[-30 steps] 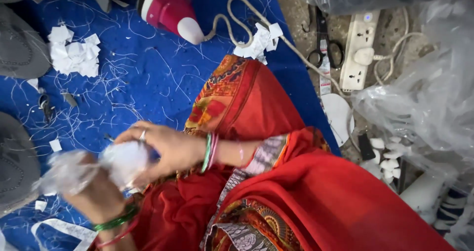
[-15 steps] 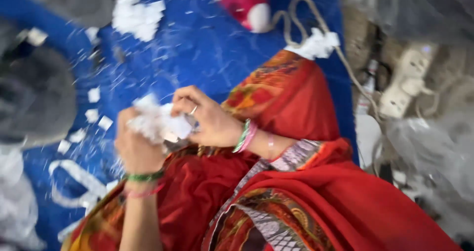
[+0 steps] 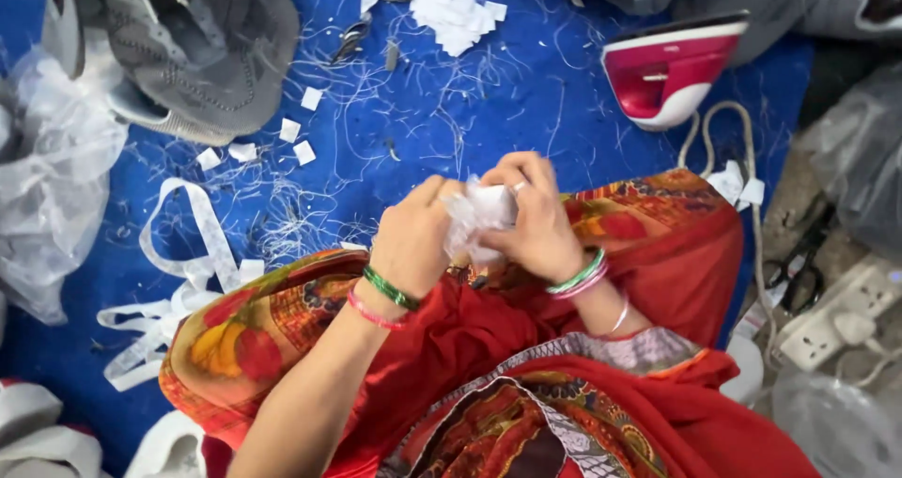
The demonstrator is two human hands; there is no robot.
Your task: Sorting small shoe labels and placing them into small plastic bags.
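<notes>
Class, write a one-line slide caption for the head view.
Both hands, left hand and right hand, grip crumpled white material above blue mat.

Red patterned dress; green & pink bangles both wrists; ring on right hand [image 3: 540, 219].

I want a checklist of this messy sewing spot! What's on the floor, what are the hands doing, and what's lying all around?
Surface: blue mat strewn with loose white threads.
Job's things: a crumpled white plastic bag with white pieces, held over the lap.
Clutter: small white tags, white strips, grey shoe uppers, scissors.
Grippers: left hand and right hand both grip the bag.
Cables: the cord of the pink and white iron; a white power strip with a plug in it.
Surroundings: clear plastic bags at the left; red patterned clothing.
</notes>
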